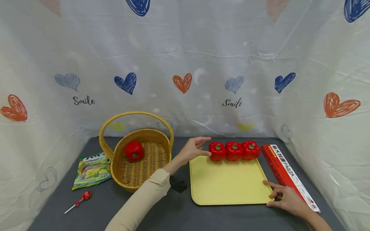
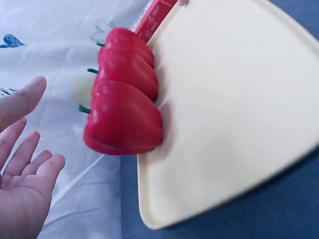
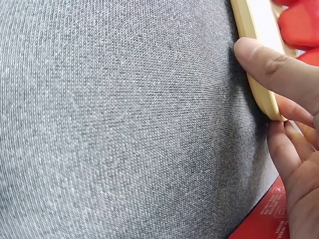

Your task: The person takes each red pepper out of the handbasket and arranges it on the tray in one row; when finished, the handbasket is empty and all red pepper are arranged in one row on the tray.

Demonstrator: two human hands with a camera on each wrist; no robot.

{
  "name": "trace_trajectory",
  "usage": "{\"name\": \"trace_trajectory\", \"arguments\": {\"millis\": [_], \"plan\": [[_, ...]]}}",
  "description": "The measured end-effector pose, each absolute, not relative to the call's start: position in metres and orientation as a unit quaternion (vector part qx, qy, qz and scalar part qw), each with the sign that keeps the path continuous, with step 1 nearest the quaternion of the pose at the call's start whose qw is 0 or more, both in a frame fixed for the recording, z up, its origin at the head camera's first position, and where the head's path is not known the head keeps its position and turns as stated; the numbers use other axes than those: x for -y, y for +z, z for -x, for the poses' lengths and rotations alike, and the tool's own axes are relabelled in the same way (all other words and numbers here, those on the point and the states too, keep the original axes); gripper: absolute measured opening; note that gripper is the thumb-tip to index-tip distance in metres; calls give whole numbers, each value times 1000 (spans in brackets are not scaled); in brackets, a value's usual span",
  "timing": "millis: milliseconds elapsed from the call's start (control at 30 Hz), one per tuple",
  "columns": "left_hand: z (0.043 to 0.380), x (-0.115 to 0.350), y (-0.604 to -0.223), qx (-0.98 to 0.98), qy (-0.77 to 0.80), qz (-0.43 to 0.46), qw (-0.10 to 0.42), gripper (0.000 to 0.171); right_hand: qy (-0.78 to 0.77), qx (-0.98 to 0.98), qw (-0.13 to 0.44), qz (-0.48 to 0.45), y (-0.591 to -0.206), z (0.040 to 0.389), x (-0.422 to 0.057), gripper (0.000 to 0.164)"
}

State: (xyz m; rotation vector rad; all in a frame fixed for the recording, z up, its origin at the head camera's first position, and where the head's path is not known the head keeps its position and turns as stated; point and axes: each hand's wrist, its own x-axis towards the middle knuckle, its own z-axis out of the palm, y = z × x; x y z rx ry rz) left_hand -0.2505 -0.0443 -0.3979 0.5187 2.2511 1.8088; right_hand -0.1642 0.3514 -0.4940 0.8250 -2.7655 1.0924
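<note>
Three red bell peppers (image 1: 233, 151) with green stems stand in a row along the far edge of a yellow tray (image 1: 231, 184). My left hand (image 1: 193, 150) is just left of the nearest pepper (image 2: 124, 119), thumb and fingers spread apart with nothing between them. At the tray's near right corner, my right hand (image 1: 284, 198) grips the rim, thumb (image 3: 261, 57) on the front edge and fingers around the side. Another red bell pepper (image 1: 134, 150) lies inside a yellow wicker basket (image 1: 117, 173) left of the tray.
A red and white pasta box (image 1: 289, 176) lies right of the tray, close to my right hand. Left of the basket is a green candy bag (image 1: 92, 170), with a red lollipop (image 1: 86, 195) in front of it. The basket's tall handle (image 1: 136, 113) arches upward. A heart-printed curtain surrounds the grey table.
</note>
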Motion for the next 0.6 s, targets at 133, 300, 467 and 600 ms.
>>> {"name": "trace_trajectory", "arguments": {"millis": [133, 300, 467, 600], "plan": [[229, 78, -387, -747, 624, -197, 118, 57, 354, 897, 23, -263, -496, 165, -354, 26], [199, 129, -380, -725, 642, -214, 129, 57, 354, 896, 24, -266, -499, 166, -357, 27], [180, 179, -378, -735, 637, -198, 124, 56, 359, 893, 25, -271, -500, 167, -356, 28], [179, 217, -375, -766, 613, -167, 96, 56, 360, 892, 23, -271, -499, 168, -354, 27]]}}
